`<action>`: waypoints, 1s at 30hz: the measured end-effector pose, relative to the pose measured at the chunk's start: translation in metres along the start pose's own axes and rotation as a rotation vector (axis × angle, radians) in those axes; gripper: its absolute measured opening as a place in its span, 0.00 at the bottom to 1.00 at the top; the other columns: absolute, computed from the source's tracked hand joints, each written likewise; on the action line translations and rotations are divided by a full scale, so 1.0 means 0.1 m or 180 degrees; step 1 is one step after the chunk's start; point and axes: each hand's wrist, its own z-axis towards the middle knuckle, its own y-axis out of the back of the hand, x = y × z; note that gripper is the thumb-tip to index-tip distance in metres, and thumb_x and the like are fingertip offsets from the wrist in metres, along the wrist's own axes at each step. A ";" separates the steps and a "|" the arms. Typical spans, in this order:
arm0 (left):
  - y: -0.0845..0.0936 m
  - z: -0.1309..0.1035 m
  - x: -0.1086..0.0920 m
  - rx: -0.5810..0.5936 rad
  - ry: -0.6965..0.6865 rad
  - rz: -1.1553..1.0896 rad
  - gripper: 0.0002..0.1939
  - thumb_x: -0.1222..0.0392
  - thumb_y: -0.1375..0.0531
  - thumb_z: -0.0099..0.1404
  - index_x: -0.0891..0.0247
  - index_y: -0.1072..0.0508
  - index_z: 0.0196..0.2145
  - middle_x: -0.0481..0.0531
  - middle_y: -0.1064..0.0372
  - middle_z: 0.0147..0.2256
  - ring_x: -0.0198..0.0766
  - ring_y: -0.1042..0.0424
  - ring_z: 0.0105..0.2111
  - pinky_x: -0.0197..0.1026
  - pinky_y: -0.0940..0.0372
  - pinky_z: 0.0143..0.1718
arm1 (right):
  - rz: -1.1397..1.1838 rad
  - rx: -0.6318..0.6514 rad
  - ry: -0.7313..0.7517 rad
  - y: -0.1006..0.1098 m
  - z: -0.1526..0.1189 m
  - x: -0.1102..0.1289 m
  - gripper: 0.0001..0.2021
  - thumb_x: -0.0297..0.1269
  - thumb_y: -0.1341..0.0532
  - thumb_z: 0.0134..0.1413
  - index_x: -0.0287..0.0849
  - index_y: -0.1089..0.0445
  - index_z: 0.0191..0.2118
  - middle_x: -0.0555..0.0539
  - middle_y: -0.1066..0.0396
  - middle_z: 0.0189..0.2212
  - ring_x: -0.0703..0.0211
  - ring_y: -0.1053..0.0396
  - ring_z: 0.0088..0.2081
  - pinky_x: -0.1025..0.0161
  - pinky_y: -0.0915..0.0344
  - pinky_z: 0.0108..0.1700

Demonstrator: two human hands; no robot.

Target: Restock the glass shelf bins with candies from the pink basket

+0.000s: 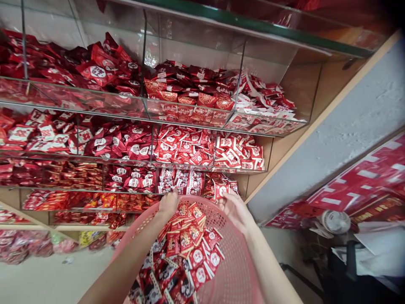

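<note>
A pink plastic basket (pixel 236 257) with a perforated wall is below my hands, tilted toward me. Inside lie loose red candy packets (pixel 191 232), some with gold print, some with white labels, others with dark pictures. My left hand (pixel 168 206) is closed over the basket's far rim, left of centre. At the right of that rim, my right hand (pixel 236 209) pinches a red-and-white candy packet (pixel 221 191) between thumb and fingers, just in front of a low shelf compartment. My forearms cover parts of the basket's sides.
Tiered shelves (pixel 275 152) with clear dividers and fronts hold heaps of red packets ahead. Bagged goods (pixel 28 247) lie under the lowest shelf at left. At right are a grey wall (pixel 357 122), a red printed sheet (pixel 363 179) and a dark chair (pixel 348 266) with papers.
</note>
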 end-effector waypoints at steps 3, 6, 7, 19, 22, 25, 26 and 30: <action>0.03 -0.03 -0.01 0.0031 -0.0108 -0.0072 0.19 0.55 0.52 0.67 0.68 0.36 0.50 0.63 0.30 0.42 0.47 0.30 0.45 0.42 0.37 0.42 | -0.0087 -0.0083 0.0032 0.02 -0.12 -0.06 0.12 0.31 0.31 0.41 0.44 0.32 0.34 0.56 0.29 0.27 0.71 0.34 0.25 0.72 0.35 0.30; 0.08 -0.03 0.02 0.0053 -0.0125 -0.0142 0.19 0.52 0.51 0.66 0.68 0.33 0.46 0.64 0.31 0.43 0.47 0.31 0.46 0.42 0.38 0.44 | -0.0127 -0.0090 0.0035 0.04 -0.18 -0.13 0.13 0.32 0.31 0.41 0.45 0.32 0.34 0.56 0.29 0.28 0.71 0.34 0.25 0.72 0.35 0.30; 0.10 -0.02 0.03 0.0084 -0.0113 -0.0173 0.19 0.51 0.50 0.65 0.69 0.32 0.45 0.64 0.31 0.44 0.47 0.31 0.46 0.41 0.38 0.44 | -0.0137 -0.0066 0.0015 0.04 -0.19 -0.13 0.12 0.32 0.31 0.41 0.44 0.32 0.33 0.56 0.29 0.27 0.71 0.34 0.25 0.72 0.35 0.30; 0.05 -0.10 -0.11 0.0326 0.0393 -0.0308 0.30 0.39 0.54 0.62 0.66 0.35 0.50 0.64 0.31 0.47 0.53 0.32 0.48 0.49 0.38 0.46 | -0.0255 0.0256 -0.0128 0.21 -0.11 0.20 0.13 0.33 0.30 0.41 0.44 0.33 0.33 0.55 0.30 0.27 0.71 0.35 0.25 0.73 0.37 0.29; -0.02 -0.13 -0.07 0.0168 0.0610 -0.0335 0.30 0.38 0.54 0.62 0.65 0.32 0.46 0.63 0.30 0.45 0.53 0.31 0.47 0.49 0.37 0.45 | -0.0374 0.0392 -0.0187 0.20 -0.07 0.18 0.13 0.35 0.30 0.41 0.44 0.33 0.34 0.55 0.30 0.28 0.71 0.35 0.25 0.72 0.37 0.29; -0.06 -0.13 -0.02 0.0140 0.0703 -0.0350 0.31 0.36 0.55 0.61 0.65 0.32 0.45 0.63 0.30 0.44 0.53 0.31 0.46 0.49 0.36 0.44 | -0.0534 0.0461 -0.0128 0.19 -0.02 0.11 0.15 0.36 0.30 0.42 0.46 0.33 0.37 0.55 0.30 0.29 0.71 0.36 0.24 0.71 0.38 0.30; -0.06 -0.11 -0.01 0.0136 0.0711 -0.0354 0.32 0.35 0.56 0.61 0.65 0.31 0.44 0.63 0.30 0.44 0.53 0.31 0.46 0.49 0.36 0.44 | -0.0609 0.0453 -0.0093 0.19 0.00 0.08 0.15 0.37 0.30 0.41 0.46 0.34 0.37 0.55 0.30 0.29 0.71 0.36 0.24 0.70 0.39 0.30; -0.06 -0.02 0.01 0.0090 0.0637 -0.0294 0.33 0.34 0.57 0.61 0.67 0.30 0.42 0.64 0.30 0.44 0.54 0.31 0.46 0.49 0.36 0.44 | -0.1104 0.0401 0.0060 0.22 0.03 -0.02 0.15 0.40 0.30 0.40 0.44 0.33 0.33 0.56 0.31 0.25 0.69 0.38 0.24 0.69 0.42 0.28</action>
